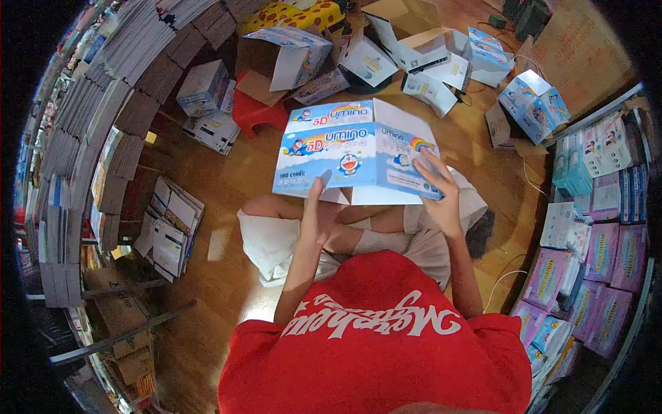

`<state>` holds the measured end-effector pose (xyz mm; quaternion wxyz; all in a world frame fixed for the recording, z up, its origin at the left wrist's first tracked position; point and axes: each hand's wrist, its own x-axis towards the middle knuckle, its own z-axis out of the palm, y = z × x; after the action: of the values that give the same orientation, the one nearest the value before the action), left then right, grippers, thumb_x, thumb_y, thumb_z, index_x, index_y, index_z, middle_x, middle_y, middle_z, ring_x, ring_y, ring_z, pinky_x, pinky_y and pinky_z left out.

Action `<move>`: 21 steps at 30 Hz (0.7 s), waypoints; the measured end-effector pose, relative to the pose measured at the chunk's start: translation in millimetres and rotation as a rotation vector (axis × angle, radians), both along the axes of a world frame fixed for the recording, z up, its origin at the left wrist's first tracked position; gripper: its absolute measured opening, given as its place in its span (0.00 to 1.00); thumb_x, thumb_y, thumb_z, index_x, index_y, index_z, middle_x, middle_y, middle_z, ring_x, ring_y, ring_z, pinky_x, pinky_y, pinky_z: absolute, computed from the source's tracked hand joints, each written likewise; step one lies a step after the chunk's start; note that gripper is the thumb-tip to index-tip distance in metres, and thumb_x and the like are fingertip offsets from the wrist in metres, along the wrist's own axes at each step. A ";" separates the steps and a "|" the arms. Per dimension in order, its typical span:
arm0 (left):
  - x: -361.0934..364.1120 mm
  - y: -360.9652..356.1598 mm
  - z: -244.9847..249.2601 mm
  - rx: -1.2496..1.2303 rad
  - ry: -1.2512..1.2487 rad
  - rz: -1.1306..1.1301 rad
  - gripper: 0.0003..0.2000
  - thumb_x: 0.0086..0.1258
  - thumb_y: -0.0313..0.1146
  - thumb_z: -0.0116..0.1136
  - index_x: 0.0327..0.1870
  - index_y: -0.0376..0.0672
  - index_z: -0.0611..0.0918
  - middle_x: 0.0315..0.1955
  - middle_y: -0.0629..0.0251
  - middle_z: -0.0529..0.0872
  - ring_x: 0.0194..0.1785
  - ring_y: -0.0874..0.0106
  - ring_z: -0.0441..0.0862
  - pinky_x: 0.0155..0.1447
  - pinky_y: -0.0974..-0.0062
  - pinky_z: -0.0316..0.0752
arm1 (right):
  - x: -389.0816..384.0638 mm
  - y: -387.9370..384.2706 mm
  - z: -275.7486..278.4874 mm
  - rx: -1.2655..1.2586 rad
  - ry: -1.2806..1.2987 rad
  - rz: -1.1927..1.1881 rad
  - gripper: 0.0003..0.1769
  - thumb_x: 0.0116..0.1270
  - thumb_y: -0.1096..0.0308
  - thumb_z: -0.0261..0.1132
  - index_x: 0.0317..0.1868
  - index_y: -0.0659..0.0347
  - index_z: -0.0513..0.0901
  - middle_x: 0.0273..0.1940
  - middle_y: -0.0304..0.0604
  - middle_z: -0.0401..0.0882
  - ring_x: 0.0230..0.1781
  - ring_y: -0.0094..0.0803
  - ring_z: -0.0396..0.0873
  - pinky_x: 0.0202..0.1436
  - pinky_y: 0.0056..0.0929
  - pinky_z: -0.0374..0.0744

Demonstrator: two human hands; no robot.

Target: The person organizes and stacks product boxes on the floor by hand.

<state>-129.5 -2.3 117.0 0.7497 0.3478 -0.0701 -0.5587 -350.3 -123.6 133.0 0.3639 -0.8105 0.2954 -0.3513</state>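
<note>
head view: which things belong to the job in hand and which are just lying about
In hand:
- blue-and-white umino carton, held by the left hand and right hand

Apparently just lying about:
- open cartons ahead, though possibly related
- loose flat pile on the floor
- purple packs at right

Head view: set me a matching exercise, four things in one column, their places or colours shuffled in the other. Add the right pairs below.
Column A
1. Printed box
2. Shirt
3. Purple packs
4. Card pile

Column B
a. stacked at the far right of the view
b. on the floor, left of the crossed legs
c. held by the left hand and the right hand
d. red

Right pairs: 1-c, 2-d, 3-a, 4-b
</note>
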 end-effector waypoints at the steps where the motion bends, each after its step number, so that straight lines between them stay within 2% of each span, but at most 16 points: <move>1: -0.2 1.4 0.4 0.015 -0.015 0.037 0.25 0.66 0.44 0.54 0.60 0.44 0.66 0.56 0.63 0.73 0.58 0.67 0.71 0.55 0.60 0.71 | -2.7 -1.1 5.6 -0.019 0.020 0.064 0.31 0.48 0.77 0.69 0.57 0.56 0.78 0.69 0.51 0.56 0.68 0.44 0.59 0.66 0.36 0.62; 2: 4.0 4.5 -2.5 -0.004 0.053 0.079 0.20 0.65 0.40 0.53 0.56 0.44 0.69 0.53 0.64 0.76 0.54 0.70 0.75 0.52 0.67 0.73 | -5.9 -1.2 8.7 -0.005 0.033 0.169 0.33 0.48 0.77 0.70 0.59 0.56 0.75 0.70 0.51 0.54 0.68 0.44 0.59 0.67 0.37 0.61; 4: 14.9 6.7 -11.7 0.038 0.013 0.113 0.21 0.64 0.37 0.55 0.57 0.41 0.69 0.51 0.64 0.76 0.51 0.71 0.76 0.50 0.69 0.73 | -11.4 3.8 11.4 0.024 0.057 0.380 0.39 0.47 0.75 0.72 0.63 0.56 0.70 0.71 0.50 0.52 0.68 0.43 0.58 0.68 0.39 0.59; 7: 22.1 3.9 -23.9 0.072 -0.039 0.153 0.21 0.62 0.31 0.59 0.56 0.38 0.70 0.47 0.65 0.79 0.47 0.72 0.79 0.46 0.74 0.75 | -3.8 18.7 -20.5 0.296 -0.371 0.099 0.46 0.51 0.74 0.71 0.70 0.59 0.58 0.71 0.48 0.51 0.68 0.40 0.59 0.68 0.38 0.59; 8: 15.8 4.5 -12.7 0.061 -0.058 0.163 0.21 0.62 0.31 0.60 0.55 0.38 0.70 0.47 0.65 0.79 0.47 0.72 0.79 0.46 0.75 0.75 | 3.8 26.9 -7.2 0.497 -0.471 -0.056 0.46 0.55 0.77 0.66 0.71 0.62 0.50 0.69 0.49 0.56 0.70 0.36 0.53 0.67 0.35 0.60; 11: 4.3 8.6 -8.3 0.029 -0.090 0.139 0.22 0.62 0.29 0.62 0.56 0.38 0.70 0.48 0.65 0.78 0.49 0.72 0.78 0.48 0.75 0.76 | -2.3 15.4 -42.9 0.841 -0.446 -0.034 0.37 0.58 0.79 0.63 0.68 0.65 0.57 0.63 0.47 0.64 0.63 0.34 0.64 0.64 0.31 0.64; 12: 3.8 9.5 -9.5 0.018 -0.098 0.120 0.23 0.61 0.29 0.63 0.56 0.38 0.70 0.49 0.64 0.77 0.50 0.72 0.77 0.49 0.75 0.76 | -4.1 15.5 -43.1 0.822 -0.459 -0.040 0.30 0.60 0.77 0.65 0.62 0.65 0.65 0.56 0.44 0.73 0.56 0.30 0.70 0.59 0.29 0.69; 15: 19.9 11.3 -46.0 0.129 -0.227 0.072 0.28 0.60 0.30 0.65 0.60 0.37 0.66 0.53 0.60 0.74 0.54 0.69 0.75 0.54 0.73 0.74 | -3.7 14.8 -43.2 0.871 -0.654 -0.020 0.24 0.60 0.78 0.64 0.58 0.66 0.70 0.49 0.42 0.78 0.50 0.27 0.75 0.56 0.26 0.71; 18: 49.3 5.8 -75.5 0.214 -0.676 0.201 0.33 0.56 0.31 0.68 0.62 0.36 0.64 0.55 0.57 0.73 0.53 0.66 0.75 0.55 0.72 0.73 | -10.8 8.5 -48.8 0.745 -0.500 -0.033 0.19 0.59 0.79 0.64 0.52 0.67 0.75 0.44 0.42 0.80 0.45 0.27 0.77 0.53 0.26 0.73; 20: 82.3 11.2 -107.8 0.422 -0.981 0.302 0.37 0.55 0.33 0.68 0.64 0.35 0.62 0.56 0.56 0.72 0.52 0.65 0.76 0.54 0.72 0.73 | -19.5 -0.1 -53.4 0.698 -0.347 0.031 0.16 0.59 0.77 0.65 0.48 0.66 0.77 0.42 0.41 0.81 0.44 0.27 0.78 0.53 0.26 0.74; 21: 91.0 12.0 -104.4 0.410 -1.083 0.313 0.36 0.55 0.33 0.68 0.64 0.35 0.62 0.56 0.56 0.72 0.51 0.65 0.76 0.54 0.73 0.73 | -21.5 -4.5 -57.1 0.675 -0.270 0.063 0.14 0.59 0.77 0.65 0.47 0.66 0.78 0.41 0.41 0.82 0.44 0.28 0.79 0.52 0.26 0.74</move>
<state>-38.5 9.7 12.7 0.5983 0.7268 -0.2806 -0.1870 -371.8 -128.1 75.9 0.6573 -0.5998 0.3187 -0.3266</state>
